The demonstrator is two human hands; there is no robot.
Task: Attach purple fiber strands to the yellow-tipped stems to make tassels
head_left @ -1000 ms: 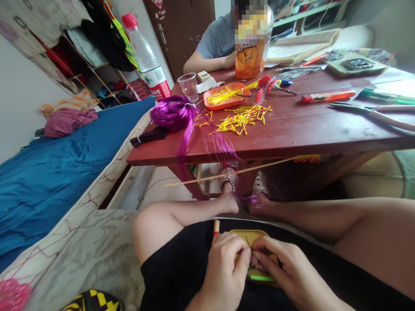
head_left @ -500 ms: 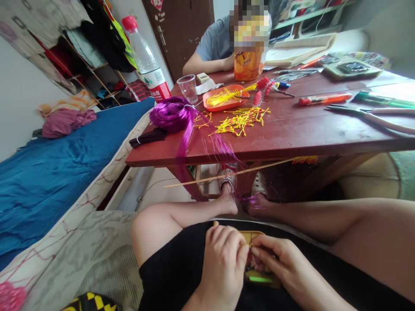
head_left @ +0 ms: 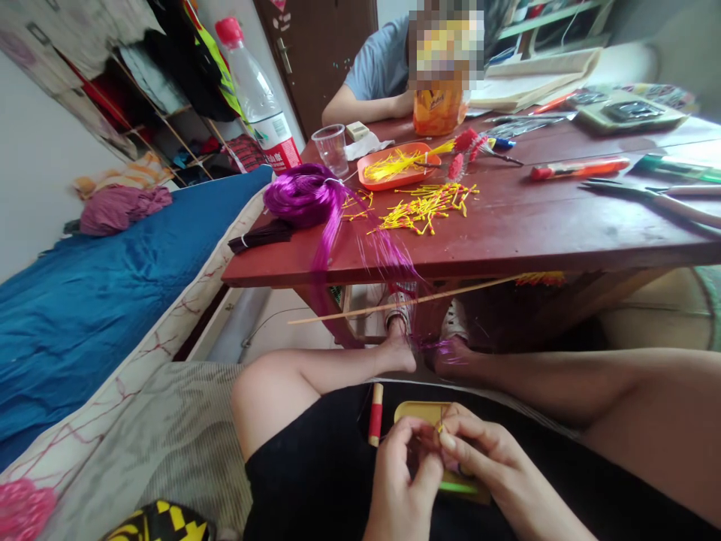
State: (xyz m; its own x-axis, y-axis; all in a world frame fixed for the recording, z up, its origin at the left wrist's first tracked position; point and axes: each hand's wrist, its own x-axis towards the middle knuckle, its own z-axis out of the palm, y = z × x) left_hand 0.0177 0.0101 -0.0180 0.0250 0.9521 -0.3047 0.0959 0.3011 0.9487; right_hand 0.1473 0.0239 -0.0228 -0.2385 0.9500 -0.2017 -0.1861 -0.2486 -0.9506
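Both my hands meet low over my lap. My left hand (head_left: pixel 402 481) is closed in a pinch, its fingertips against those of my right hand (head_left: pixel 496 469), which is pinched too. Between them is a small dark reddish piece that I cannot make out. Under the hands lies a yellow tray (head_left: pixel 420 412) on my black shorts, with a green strip (head_left: pixel 456 487) at its near edge. A red thread spool (head_left: pixel 375 414) lies just left of the tray.
A red-brown table (head_left: pixel 535 225) stands ahead with a purple fibre bundle (head_left: pixel 307 197), scattered yellow sticks (head_left: pixel 422 207), an orange dish (head_left: pixel 366 179), a plastic cup (head_left: pixel 330 149), a water bottle (head_left: pixel 256 98) and scissors (head_left: pixel 647 194). Another person (head_left: pixel 375 71) sits opposite. A blue-covered bed (head_left: pixel 90 300) lies left.
My left hand has drawn back toward me, uncovering the red spool and more of the yellow tray. Both hands stay pinched together.
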